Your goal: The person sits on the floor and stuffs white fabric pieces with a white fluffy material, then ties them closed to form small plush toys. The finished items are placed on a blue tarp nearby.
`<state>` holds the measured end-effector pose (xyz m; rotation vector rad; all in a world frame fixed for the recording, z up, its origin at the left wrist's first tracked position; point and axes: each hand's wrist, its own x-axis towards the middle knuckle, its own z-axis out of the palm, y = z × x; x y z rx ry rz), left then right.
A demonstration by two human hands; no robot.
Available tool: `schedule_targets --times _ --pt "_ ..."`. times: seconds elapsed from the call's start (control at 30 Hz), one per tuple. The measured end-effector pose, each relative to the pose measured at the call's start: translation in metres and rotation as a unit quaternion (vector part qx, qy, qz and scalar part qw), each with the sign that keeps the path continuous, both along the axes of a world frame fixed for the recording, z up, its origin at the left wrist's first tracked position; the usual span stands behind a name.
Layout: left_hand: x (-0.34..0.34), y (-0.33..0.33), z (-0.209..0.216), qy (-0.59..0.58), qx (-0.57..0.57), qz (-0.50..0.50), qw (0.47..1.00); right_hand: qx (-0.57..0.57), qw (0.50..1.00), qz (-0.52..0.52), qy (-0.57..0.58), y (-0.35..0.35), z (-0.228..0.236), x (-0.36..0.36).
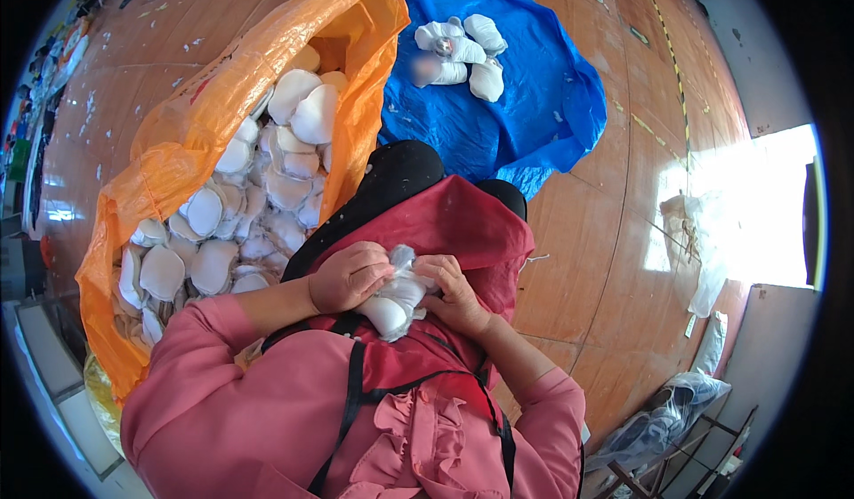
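Observation:
On my lap lies a bundle of white rounded pads (389,316) inside a thin, clear plastic bag (402,257). My left hand (353,277) is closed on the bag's upper left side, its fingers curled in. From the right, my right hand (452,293) pinches the same bag, with the thumb lower down against the bundle. Gathered plastic sticks up between the two hands. Beneath them a red apron (480,241) covers my thighs.
To my left, a large orange woven sack (213,81) gapes, filled with loose white and cream pads (212,266). Ahead, several wrapped white bundles (469,50) rest on a blue sheet (534,99). Tiled floor (587,259) extends right, near a plastic-covered item (663,419) on a metal frame.

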<state>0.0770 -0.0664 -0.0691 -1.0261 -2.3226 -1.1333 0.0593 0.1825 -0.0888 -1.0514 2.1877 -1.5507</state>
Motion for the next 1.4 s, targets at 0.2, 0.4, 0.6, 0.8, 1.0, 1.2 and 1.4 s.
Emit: schedule_targets --times 0.2,0.4,0.6,0.8,1.0,1.2,1.4 --pt "0.008 -0.004 0.001 -0.005 0.016 0.044 0.999 -0.078 0.995 -0.008 -0.062 -0.012 -0.007 0.000" --pt "-0.005 0.020 0.011 -0.062 0.068 0.224 0.970 -0.060 0.998 -0.004 0.010 -0.015 0.019 -0.033" --pt "-0.012 0.036 0.033 -0.155 0.074 0.237 0.956 0.007 0.991 0.076 0.114 0.001 0.057 -0.071" --pt "-0.014 0.027 0.049 -0.391 0.030 0.114 0.913 0.090 0.972 0.178 0.125 0.003 0.085 -0.076" --pt "-0.030 0.012 0.038 -0.417 -0.105 -0.015 0.903 0.104 0.967 0.213 0.091 -0.008 0.088 -0.070" --pt "-0.076 0.008 0.051 -0.510 -0.215 -0.185 0.812 0.130 0.966 0.211 0.066 -0.005 0.082 -0.063" --pt "-0.075 0.016 0.054 -0.412 -0.218 -0.224 0.856 0.093 0.983 0.159 0.021 -0.001 0.073 -0.055"
